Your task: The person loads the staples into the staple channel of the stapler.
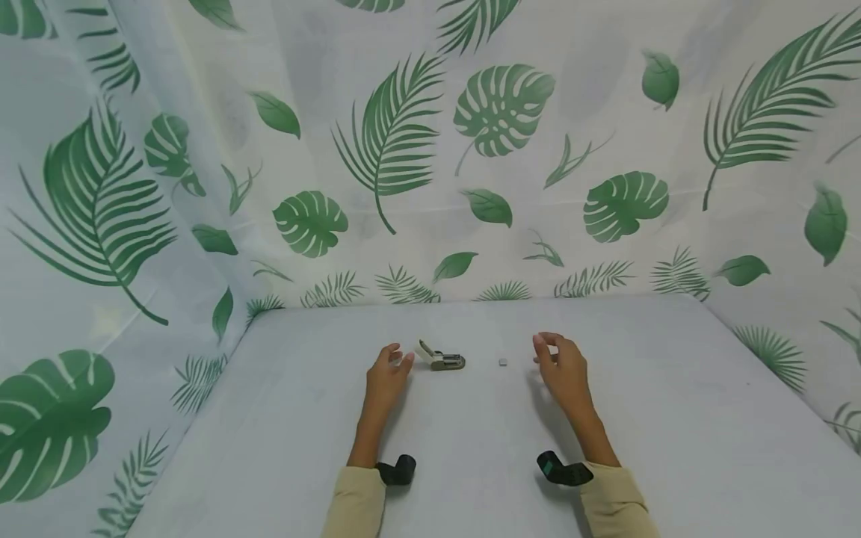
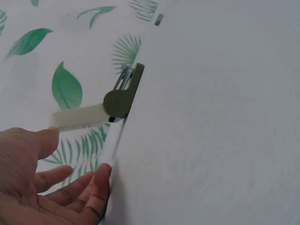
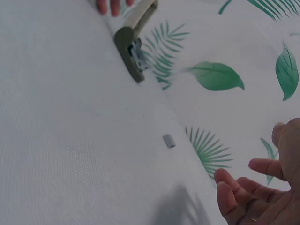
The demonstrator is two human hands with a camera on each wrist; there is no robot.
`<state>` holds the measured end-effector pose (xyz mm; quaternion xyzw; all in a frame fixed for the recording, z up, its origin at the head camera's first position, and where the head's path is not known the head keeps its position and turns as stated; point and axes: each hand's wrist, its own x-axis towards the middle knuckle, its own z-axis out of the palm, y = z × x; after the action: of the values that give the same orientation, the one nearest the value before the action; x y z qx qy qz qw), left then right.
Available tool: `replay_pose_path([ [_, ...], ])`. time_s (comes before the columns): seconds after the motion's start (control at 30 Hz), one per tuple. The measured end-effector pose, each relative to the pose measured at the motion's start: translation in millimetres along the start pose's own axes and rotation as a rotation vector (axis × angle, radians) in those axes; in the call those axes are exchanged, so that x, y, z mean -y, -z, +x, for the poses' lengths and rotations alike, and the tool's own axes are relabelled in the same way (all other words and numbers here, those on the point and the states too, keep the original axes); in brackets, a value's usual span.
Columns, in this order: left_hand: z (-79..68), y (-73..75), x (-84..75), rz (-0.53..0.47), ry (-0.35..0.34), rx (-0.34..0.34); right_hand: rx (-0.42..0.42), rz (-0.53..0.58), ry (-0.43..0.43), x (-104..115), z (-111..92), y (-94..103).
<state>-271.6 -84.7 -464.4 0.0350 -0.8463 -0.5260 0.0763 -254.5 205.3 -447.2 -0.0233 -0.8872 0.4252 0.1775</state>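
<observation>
A small olive and cream stapler [image 1: 447, 362] lies on the table with its top arm swung up and back, baring the metal magazine [image 2: 124, 78]. Just left of it is my left hand [image 1: 389, 379], its fingers loosely bent around nothing. In the left wrist view the thumb overlaps the tip of the raised cream arm [image 2: 79, 117]. A short grey strip of staples [image 3: 169, 140] rests on the table to the right of the stapler. Farther right, my right hand [image 1: 566, 375] hovers over the table with relaxed, slightly curled fingers and holds nothing.
White cloth covers the table [image 1: 471, 448]. A white curtain [image 1: 417, 246] with green leaf prints hangs along the back and both sides. Each wrist wears a dark camera mount, the left mount [image 1: 398, 471] and the right mount [image 1: 563, 471].
</observation>
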Motion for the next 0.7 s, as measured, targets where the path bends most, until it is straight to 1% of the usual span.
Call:
replay_pose_path([
  [0.1, 3.5, -4.3, 2.8, -0.090, 0.042, 0.020, 0.060, 0.114, -0.147, -3.3, 0.4, -2.6],
  [0.17, 6.0, -7.1, 3.2, -0.150, 0.057, 0.037, 0.097, 0.168, -0.239, -5.7, 0.7, -4.8],
  [0.2, 7.3, -8.5, 3.1, -0.164, 0.058, 0.045, 0.112, 0.190, -0.278, -6.9, 1.1, -6.0],
  [0.27, 8.7, -11.6, 3.8, -0.187, 0.061, 0.060, 0.133, 0.224, -0.329, -9.1, 0.3, -8.4],
  [0.33, 9.5, -14.2, 3.3, -0.182, 0.048, 0.074, 0.144, 0.244, -0.351, -10.7, -0.1, -10.1],
  [0.4, 9.7, -15.8, 2.1, -0.169, 0.017, 0.092, 0.155, 0.258, -0.352, -12.1, 0.2, -11.1],
  [0.53, 10.3, -19.2, -1.0, -0.093, -0.054, 0.114, 0.175, 0.272, -0.340, -14.6, 2.7, -13.0],
  [0.6, 10.5, -21.6, -2.1, -0.050, -0.079, 0.114, 0.182, 0.269, -0.340, -16.1, 3.4, -14.2],
  [0.7, 10.5, -26.0, -3.3, -0.018, -0.079, 0.091, 0.185, 0.253, -0.337, -18.3, 3.7, -15.7],
])
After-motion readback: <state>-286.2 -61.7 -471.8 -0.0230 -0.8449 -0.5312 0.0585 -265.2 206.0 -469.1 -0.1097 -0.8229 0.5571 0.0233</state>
